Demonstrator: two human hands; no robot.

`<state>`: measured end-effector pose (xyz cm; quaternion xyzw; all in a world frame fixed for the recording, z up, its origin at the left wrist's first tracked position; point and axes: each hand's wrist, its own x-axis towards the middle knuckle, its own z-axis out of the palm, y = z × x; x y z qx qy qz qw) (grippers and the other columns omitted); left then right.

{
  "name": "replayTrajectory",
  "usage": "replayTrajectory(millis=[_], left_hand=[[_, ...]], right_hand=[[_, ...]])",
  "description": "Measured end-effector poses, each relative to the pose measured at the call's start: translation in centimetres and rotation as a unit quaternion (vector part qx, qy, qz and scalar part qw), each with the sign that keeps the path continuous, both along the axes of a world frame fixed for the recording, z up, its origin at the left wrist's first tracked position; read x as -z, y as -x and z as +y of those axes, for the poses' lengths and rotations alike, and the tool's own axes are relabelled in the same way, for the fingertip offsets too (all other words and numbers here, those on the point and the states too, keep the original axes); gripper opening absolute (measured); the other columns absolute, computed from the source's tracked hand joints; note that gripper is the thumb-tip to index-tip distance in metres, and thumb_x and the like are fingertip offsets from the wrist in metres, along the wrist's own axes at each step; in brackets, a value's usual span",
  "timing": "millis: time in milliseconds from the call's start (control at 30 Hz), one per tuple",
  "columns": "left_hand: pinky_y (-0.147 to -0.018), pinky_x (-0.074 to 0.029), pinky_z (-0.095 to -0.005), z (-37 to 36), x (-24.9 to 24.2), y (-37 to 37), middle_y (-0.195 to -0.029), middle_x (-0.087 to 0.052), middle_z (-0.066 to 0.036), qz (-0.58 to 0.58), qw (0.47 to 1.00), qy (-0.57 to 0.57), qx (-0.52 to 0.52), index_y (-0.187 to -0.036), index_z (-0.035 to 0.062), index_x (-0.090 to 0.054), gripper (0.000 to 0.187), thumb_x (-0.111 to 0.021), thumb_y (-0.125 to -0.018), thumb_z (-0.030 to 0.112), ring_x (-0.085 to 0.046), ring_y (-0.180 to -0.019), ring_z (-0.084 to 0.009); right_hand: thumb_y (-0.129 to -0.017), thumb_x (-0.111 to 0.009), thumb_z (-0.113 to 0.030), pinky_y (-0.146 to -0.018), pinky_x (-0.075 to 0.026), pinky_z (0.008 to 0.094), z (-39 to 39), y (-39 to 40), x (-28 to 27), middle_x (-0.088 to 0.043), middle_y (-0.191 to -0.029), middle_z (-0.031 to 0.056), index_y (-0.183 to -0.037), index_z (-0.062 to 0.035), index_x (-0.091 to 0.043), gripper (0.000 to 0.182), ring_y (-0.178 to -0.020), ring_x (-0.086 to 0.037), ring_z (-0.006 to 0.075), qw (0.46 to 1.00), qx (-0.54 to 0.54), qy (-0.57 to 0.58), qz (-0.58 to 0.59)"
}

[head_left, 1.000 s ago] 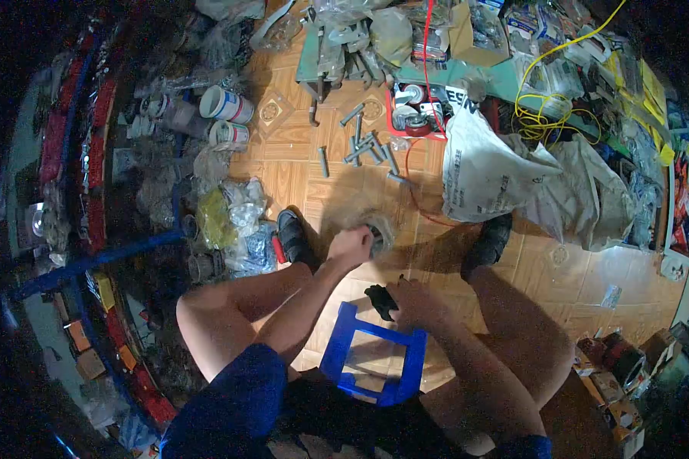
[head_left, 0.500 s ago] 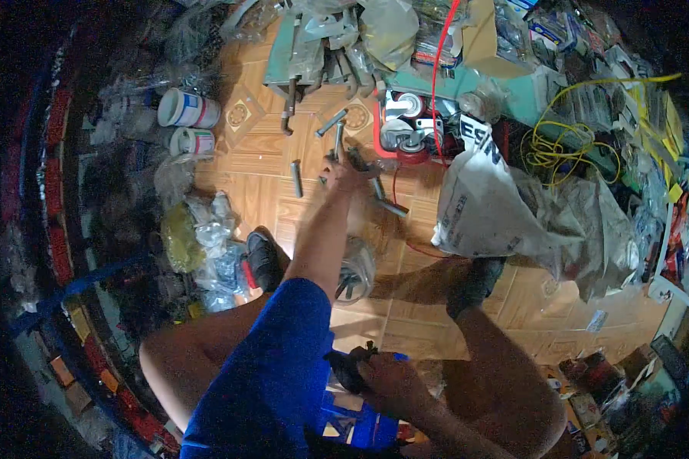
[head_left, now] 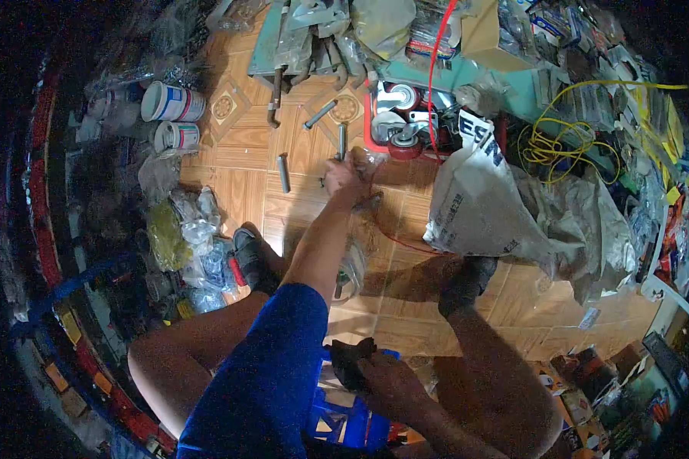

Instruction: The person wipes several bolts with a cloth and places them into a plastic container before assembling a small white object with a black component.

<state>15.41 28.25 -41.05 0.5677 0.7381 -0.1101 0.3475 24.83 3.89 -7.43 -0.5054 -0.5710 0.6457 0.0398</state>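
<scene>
My left hand (head_left: 341, 177) reaches down to the tiled floor, fingers closed around a grey metal bolt (head_left: 341, 141) whose shank sticks out beyond them. Part of another grey metal piece (head_left: 371, 201) shows beside the wrist. Two more bolts lie nearby: one bolt (head_left: 320, 115) slants beyond the hand, and another bolt (head_left: 284, 174) rests to its left. Close to my body, my right hand (head_left: 394, 386) grips a dark, crumpled cloth-like item (head_left: 350, 363) above a blue plastic stool (head_left: 371, 424). A clear plastic bag (head_left: 351, 275) sits on the floor beneath my left forearm.
A red crate (head_left: 372, 115) of caster wheels (head_left: 406, 145) stands ahead right, beside a white sack (head_left: 475, 206). Bent metal rods (head_left: 275, 96) jut from the far pile. White tubs (head_left: 172, 103) lie left; yellow cord (head_left: 570, 149) coils right. A red cable (head_left: 434, 76) hangs ahead.
The bolt at my left hand has shifted slightly relative to the other bolts. Loose bolts right of that hand now show less. My right hand stays near my body; the view has shifted slightly.
</scene>
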Motion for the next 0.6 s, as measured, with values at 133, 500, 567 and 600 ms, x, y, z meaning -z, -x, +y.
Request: replayTrajectory(millis=[133, 500, 567, 600], left_hand=[[-0.086, -0.053, -0.0393, -0.7, -2.5, 2.0, -0.121, -0.048, -0.017, 0.065, 0.978, -0.038, 0.196, -0.143, 0.0244, -0.038, 0.09, -0.07, -0.069, 0.063, -0.06, -0.107, -0.0321], [-0.086, -0.052, -0.043, -4.2, -20.1, 9.9, -0.111, -0.063, -0.021, -0.101, 0.949, -0.027, 0.298, -0.123, 0.0105, -0.057, 0.067, -0.075, -0.061, 0.028, -0.063, -0.102, -0.0353], [-0.088, -0.052, -0.0421, -6.8, -23.4, 11.2, -0.111, -0.064, -0.021, -0.147, 0.94, 0.032, 0.307, -0.121, 0.0089, -0.059, 0.065, -0.075, -0.061, 0.028, -0.063, -0.101, -0.0359], [-0.088, -0.051, -0.042, -8.1, -24.3, 11.5, -0.11, -0.064, -0.022, -0.136, 0.934, 0.058, 0.326, -0.12, 0.0089, -0.06, 0.063, -0.075, -0.062, 0.028, -0.063, -0.102, -0.0359]], right_hand=[[-0.078, -0.067, -0.018, -0.08, -0.049, 0.0509, -2.8, 0.6, 2.0, -0.059, -0.097, 0.0239, -0.108, 0.0012, -0.053, 0.039, -0.092, -0.06, 0.0405, 0.997, -0.056, 0.04, -0.034], [-0.079, -0.067, -0.024, -0.075, -0.051, 0.0493, -4.1, 2.6, 2.2, -0.062, -0.093, 0.0195, -0.103, -0.0011, -0.055, 0.035, -0.089, -0.062, 0.0384, 0.98, -0.008, -0.176, -0.089], [-0.077, -0.069, -0.024, -0.078, -0.049, 0.0487, -4.7, 3.5, 2.9, -0.061, -0.091, 0.0217, -0.103, -0.001, -0.055, 0.037, -0.089, -0.062, 0.0382, 0.979, -0.003, -0.183, -0.087], [-0.077, -0.068, -0.024, -0.078, -0.049, 0.0486, -5.0, 3.7, 2.7, -0.061, -0.09, 0.0216, -0.103, -0.0012, -0.055, 0.037, -0.089, -0.062, 0.0381, 0.977, -0.001, -0.194, -0.083]])
